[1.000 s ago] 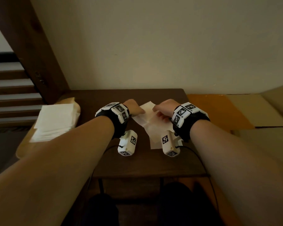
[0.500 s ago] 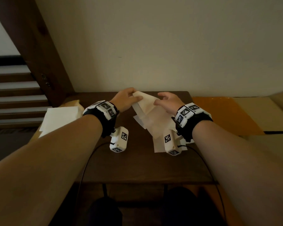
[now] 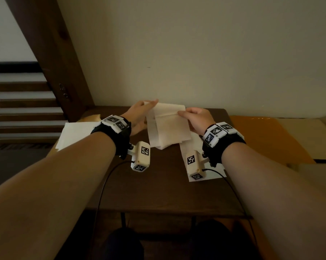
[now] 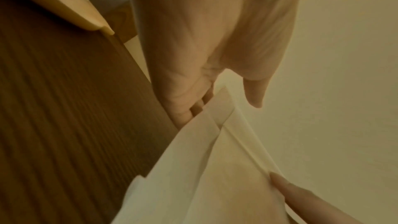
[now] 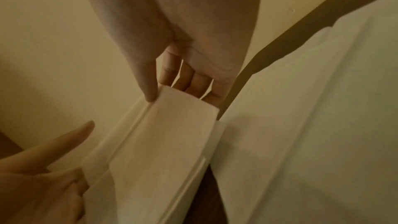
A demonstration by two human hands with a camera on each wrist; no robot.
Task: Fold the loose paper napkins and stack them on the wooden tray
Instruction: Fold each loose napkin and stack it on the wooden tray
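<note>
Both my hands hold one white paper napkin (image 3: 167, 128) up above the back of the dark table (image 3: 158, 188). My left hand (image 3: 139, 115) holds its upper left corner, fingers (image 4: 193, 108) behind the paper and thumb stretched out above. My right hand (image 3: 196, 117) pinches the upper right corner, thumb in front and fingers (image 5: 193, 83) behind. The napkin (image 5: 161, 142) hangs partly folded, with creases and layered edges showing. A stack of folded napkins (image 3: 75, 132) lies on the wooden tray (image 3: 91, 118) at the left.
More loose white napkins (image 3: 196, 147) lie on the table under my right wrist, also in the right wrist view (image 5: 301, 125). A wall stands right behind the table. An orange surface (image 3: 261, 137) adjoins on the right and stairs (image 3: 23, 109) rise at the left.
The napkin has come up off the table. My hands have moved up, back toward the wall and apart, spreading its top edge between them.
</note>
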